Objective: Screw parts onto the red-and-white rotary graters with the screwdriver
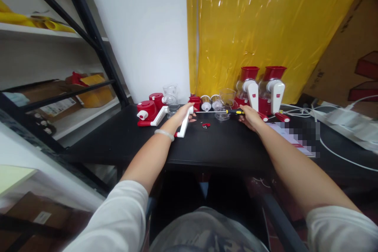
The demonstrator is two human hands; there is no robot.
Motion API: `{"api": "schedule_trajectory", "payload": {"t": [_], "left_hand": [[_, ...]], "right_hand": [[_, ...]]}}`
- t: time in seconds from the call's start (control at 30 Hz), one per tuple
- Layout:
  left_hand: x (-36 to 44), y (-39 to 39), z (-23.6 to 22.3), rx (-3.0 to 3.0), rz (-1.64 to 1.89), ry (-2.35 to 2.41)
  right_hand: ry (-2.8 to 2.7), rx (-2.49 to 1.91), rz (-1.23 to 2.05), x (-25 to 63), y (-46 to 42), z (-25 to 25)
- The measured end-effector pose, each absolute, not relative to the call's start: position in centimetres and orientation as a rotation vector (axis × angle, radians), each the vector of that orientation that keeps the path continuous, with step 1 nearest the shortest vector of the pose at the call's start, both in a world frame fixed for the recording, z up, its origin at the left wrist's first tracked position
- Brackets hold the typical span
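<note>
My left hand (184, 113) is closed around a white crank handle (183, 126) with a red knob at its lower end. In my right hand (249, 117) is a screwdriver (234, 112) with a yellow and black grip. Its long shaft points left, and the tip reaches the upper end of the crank handle; whether it touches a screw there cannot be made out. Below the shaft, small red parts (206, 125) and what look like screws lie on the black table (218, 145).
Two red-and-white rotary graters (249, 86) stand at the back right. Red bases (147, 112) with another crank (160, 116) are on the left. Grater drums (206, 103) and clear plastic parts (227, 96) sit behind my hands. White cables (320, 126) and a paper sheet (289, 138) lie right.
</note>
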State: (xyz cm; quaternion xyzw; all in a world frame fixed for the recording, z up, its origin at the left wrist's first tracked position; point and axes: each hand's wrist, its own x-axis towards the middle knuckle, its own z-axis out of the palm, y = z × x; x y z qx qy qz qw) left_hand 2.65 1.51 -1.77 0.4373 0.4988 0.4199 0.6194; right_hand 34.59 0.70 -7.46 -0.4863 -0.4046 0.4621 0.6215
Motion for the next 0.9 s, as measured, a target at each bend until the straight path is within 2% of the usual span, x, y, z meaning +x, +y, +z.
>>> {"api": "schedule_trajectory", "payload": {"t": [0.23,0.4,0.5,0.73,0.9], "left_hand": [[2.8,1.4,-1.8,1.032,0.953,1.151],[2.9,1.3,-1.7,1.018,0.967,1.175],[2.9,1.4,-1.8,1.022,0.967,1.171],[2.8,1.4,-2.0,1.044,0.988,1.148],[2.9,1.1,-2.0,1.045,1.001,1.176]], "right_hand": [[-0.851,-1.084,1.17,34.2,0.3,-6.4],[-1.005,-1.299,1.022,34.9,0.9,-7.6],[-1.08,-1.229,0.979,35.1,0.9,-8.0],[-0.882,-1.06,1.139,34.3,0.3,-6.7],[-0.968,-1.187,1.091,34.8,0.8,-7.1]]}}
